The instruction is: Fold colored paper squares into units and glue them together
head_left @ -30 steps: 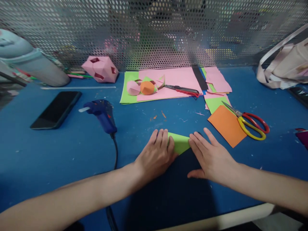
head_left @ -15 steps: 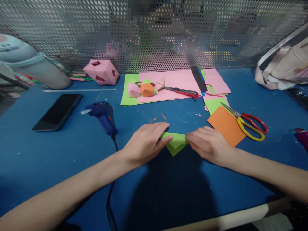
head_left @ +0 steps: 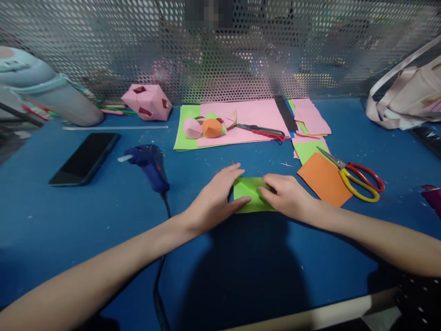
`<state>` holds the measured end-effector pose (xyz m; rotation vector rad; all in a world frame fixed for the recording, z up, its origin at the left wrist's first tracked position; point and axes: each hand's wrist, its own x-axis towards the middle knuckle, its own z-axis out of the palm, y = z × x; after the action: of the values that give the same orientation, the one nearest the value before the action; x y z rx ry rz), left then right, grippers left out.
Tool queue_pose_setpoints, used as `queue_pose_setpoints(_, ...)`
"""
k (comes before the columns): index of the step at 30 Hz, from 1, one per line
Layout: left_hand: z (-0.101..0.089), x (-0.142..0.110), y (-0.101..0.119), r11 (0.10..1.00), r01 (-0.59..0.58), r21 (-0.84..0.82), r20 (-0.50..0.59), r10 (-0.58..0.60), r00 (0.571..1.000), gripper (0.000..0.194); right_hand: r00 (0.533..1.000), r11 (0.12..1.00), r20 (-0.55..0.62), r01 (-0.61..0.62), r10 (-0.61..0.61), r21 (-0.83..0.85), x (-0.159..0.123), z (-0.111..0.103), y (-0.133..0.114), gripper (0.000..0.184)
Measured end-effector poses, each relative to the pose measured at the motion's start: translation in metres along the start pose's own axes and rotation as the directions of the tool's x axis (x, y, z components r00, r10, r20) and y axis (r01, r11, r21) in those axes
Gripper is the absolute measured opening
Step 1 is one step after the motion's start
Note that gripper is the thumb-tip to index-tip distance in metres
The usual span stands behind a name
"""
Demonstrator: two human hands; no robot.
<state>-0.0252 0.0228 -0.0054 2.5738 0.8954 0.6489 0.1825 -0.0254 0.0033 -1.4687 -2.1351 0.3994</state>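
A piece of green paper (head_left: 251, 202) lies on the blue table between my hands, with a crease across its face. My left hand (head_left: 215, 195) rests at its left side, thumb stretched over the lower left part and fingers apart from the thumb. Curled over the paper's right edge, my right hand (head_left: 289, 195) pinches it between thumb and fingers; the fingertips are slightly blurred. An orange paper square (head_left: 322, 179) lies just beyond the right hand, with red-and-yellow-handled scissors (head_left: 360, 181) partly on it.
A blue glue gun (head_left: 148, 168) with a black cord lies left of my hands, near a phone (head_left: 86, 158). Behind are a pink paper ball (head_left: 148, 102), pink and green sheets (head_left: 248, 112) bearing folded pieces and a box cutter (head_left: 260, 130). A perforated metal panel (head_left: 234, 59) stands at the back.
The green paper was a folded triangle pointing towards me; now it is opened out flatter. My right hand has shifted slightly left and away from me, and my left thumb still touches the paper.
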Motion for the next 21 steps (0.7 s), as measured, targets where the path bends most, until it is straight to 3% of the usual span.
queue_pose_setpoints(3,-0.001,0.002,0.001,0.977,0.138,-0.161,-0.029,-0.144,0.989,0.069,0.978,0.958,-0.052,-0.187,0.202,0.219,0.006,0.000,0.003,0.020)
queue_pose_setpoints(7,-0.005,0.005,0.006,0.788,0.316,-0.528,-0.035,-0.392,0.919,0.075,0.922,0.727,0.088,-0.354,0.378,0.589,0.001,-0.001,0.003,0.012)
queue_pose_setpoints(9,-0.008,0.007,0.009,0.658,0.361,-0.661,0.063,-0.431,0.900,0.069,0.903,0.663,0.176,-0.410,0.393,0.627,-0.002,0.000,0.004,0.016)
queue_pose_setpoints(12,-0.009,0.007,0.016,0.558,0.415,-0.719,0.183,-0.425,0.887,0.062,0.912,0.690,0.157,-0.392,0.379,0.608,0.000,0.001,0.007,0.019)
queue_pose_setpoints(16,-0.007,0.004,0.018,0.645,0.454,-0.615,0.187,-0.440,0.878,0.058,0.937,0.698,0.156,-0.338,0.313,0.631,0.007,0.001,0.013,0.027)
queue_pose_setpoints(21,-0.007,0.002,0.005,0.825,0.427,-0.370,0.125,-0.412,0.903,0.035,0.980,0.907,0.057,-0.198,0.191,0.371,0.006,0.000,0.022,0.026)
